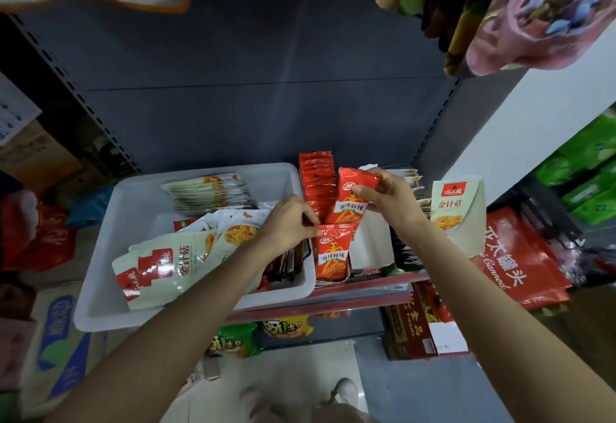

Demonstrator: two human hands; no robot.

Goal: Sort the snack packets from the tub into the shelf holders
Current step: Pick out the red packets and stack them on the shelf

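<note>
Head view: right hand point(390, 197) pinches a red packet point(353, 197) by its top corner, thumb and fingers curled on it, packet tilted and hanging just above the red row. Left hand point(288, 222) is just to its left, fingertips curled on the top edge of the front red packet point(333, 252) standing in the holder point(370, 242), apparently holding the row open; contact is partly hidden, so whether it pinches or only presses is a guess. More red packets point(316, 176) stand stacked behind both hands. Tub point(100, 276) sits left of the left hand, with cream packets point(160, 266) loose in it. A cream-packet holder point(458, 209) stands right of the right hand. For this step: keep the left hand spreading the gap, drop the held packet in upright, label facing forward, bottom edge first, behind the front one. Release only once seated, or it'll slump sideways against the white divider.
</note>
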